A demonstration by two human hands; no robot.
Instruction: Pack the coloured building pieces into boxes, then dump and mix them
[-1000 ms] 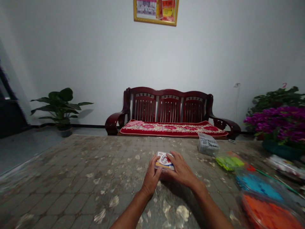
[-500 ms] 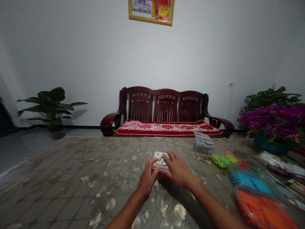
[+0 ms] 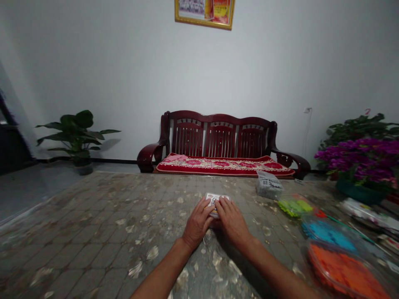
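Observation:
A small flat clear plastic box (image 3: 213,196) with a printed white label on top lies on the table's patterned cover, in the middle of the view. My left hand (image 3: 196,224) grips its left side and near edge, with fingers lying over the label. From the right, my right hand (image 3: 233,224) holds it too, its fingers bent across the lid. The hands cover most of the label and the box's near side. What is inside the box cannot be made out.
To the right stand clear plastic tubs with orange pieces (image 3: 347,270), blue pieces (image 3: 328,234) and yellow-green pieces (image 3: 294,206). Behind them is a tub of grey pieces (image 3: 269,187). Purple flowers (image 3: 363,160) stand at far right. A wooden sofa (image 3: 221,139) is beyond the table.
My left fingers have moved further over the top of the box, covering more of its label. My right fingers have drawn closer together. The view has turned slightly left.

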